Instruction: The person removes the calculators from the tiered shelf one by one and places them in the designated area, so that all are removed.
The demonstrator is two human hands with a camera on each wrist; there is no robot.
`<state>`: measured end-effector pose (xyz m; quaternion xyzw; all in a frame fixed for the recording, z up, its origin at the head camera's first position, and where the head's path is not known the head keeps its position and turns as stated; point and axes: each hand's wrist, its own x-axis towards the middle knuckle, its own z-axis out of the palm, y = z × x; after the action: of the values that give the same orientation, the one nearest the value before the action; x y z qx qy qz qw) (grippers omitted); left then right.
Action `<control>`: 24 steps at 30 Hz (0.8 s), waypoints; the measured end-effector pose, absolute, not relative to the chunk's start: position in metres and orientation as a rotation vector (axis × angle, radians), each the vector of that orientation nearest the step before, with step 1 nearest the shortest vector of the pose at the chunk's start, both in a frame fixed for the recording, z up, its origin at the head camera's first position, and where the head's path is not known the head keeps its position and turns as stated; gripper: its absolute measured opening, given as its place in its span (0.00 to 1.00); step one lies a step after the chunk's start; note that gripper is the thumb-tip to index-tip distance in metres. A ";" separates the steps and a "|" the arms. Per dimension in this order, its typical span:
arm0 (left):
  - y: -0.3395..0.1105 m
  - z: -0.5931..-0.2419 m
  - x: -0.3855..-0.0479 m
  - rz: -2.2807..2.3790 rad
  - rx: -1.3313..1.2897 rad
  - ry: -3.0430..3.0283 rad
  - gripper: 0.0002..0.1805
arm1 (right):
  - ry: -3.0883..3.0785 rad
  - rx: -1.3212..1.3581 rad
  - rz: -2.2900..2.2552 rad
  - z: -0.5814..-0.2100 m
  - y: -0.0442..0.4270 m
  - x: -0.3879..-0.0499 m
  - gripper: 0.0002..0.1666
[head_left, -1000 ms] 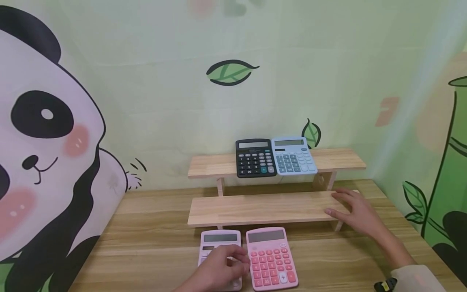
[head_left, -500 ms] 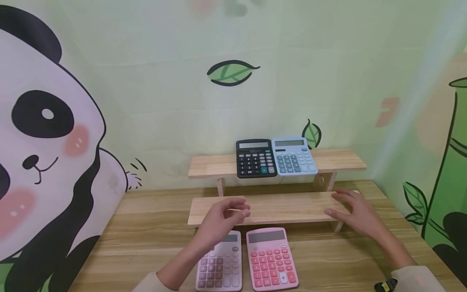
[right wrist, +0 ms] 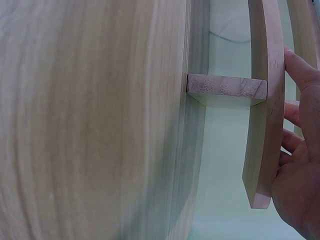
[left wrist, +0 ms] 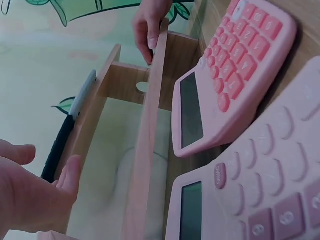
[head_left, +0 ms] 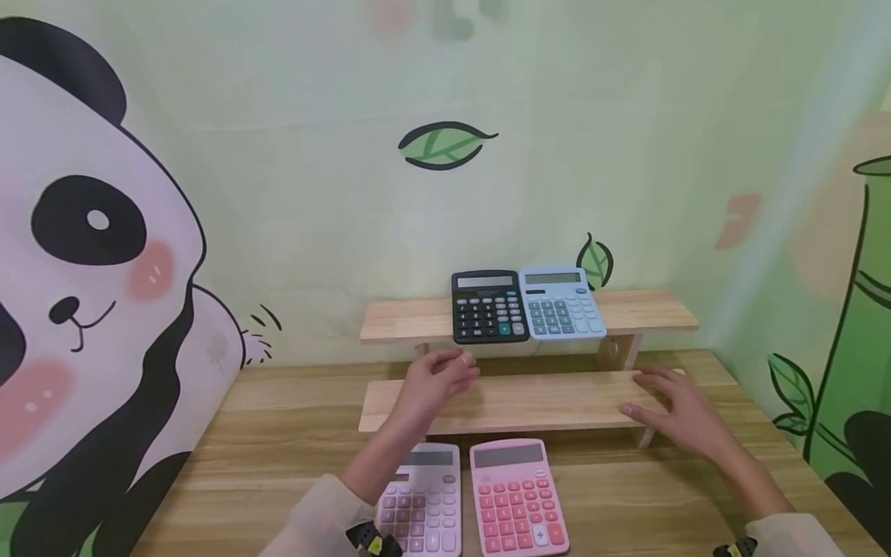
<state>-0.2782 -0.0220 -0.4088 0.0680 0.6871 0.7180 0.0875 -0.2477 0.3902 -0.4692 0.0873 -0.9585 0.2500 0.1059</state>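
Note:
My left hand (head_left: 433, 381) hovers over the left part of the lower wooden shelf (head_left: 536, 398), below the black calculator (head_left: 489, 309). Its fingers are loosely bent with nothing between them. The right hand (head_left: 678, 406) rests on the right end of that shelf, fingers and thumb spread on the board; the right wrist view shows this hand (right wrist: 302, 135) against the board's top. On the upper shelf (head_left: 650, 308), a light blue calculator (head_left: 562, 305) lies beside the black one. A lilac calculator (head_left: 435, 510), partly covered by my left forearm, and a pink calculator (head_left: 518, 495) lie on the table in front.
The two-tier stand has upright supports (head_left: 622, 352) under its boards. It stands on a wood-grain table (head_left: 292, 433). Behind rises a green backdrop (head_left: 313, 193) printed with a panda and leaves.
My left hand has lifted off the lilac calculator and moved forward, up over the lower shelf toward the black calculator. The right hand stays where it was. The calculators have not moved.

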 end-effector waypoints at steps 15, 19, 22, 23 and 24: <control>0.001 -0.413 -0.309 2.434 0.062 1.624 0.26 | -2.792 0.281 0.727 -0.471 0.392 -0.248 0.44; 0.004 -0.410 -0.307 2.485 0.004 1.518 0.23 | -2.792 0.279 0.723 -0.471 0.392 -0.248 0.44; 0.002 -0.409 -0.303 2.496 0.001 1.467 0.22 | -2.795 0.277 0.726 -0.470 0.391 -0.248 0.44; 0.002 -0.409 -0.302 2.495 0.008 1.453 0.22 | -2.797 0.275 0.727 -0.470 0.391 -0.247 0.44; 0.001 -0.409 -0.300 2.491 0.024 1.444 0.22 | -2.794 0.278 0.726 -0.469 0.391 -0.247 0.43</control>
<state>-0.3001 0.0007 -0.4085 0.0083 0.4972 0.8577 0.1306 -0.2471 0.3910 -0.4695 0.0951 -0.9564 0.2485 0.1204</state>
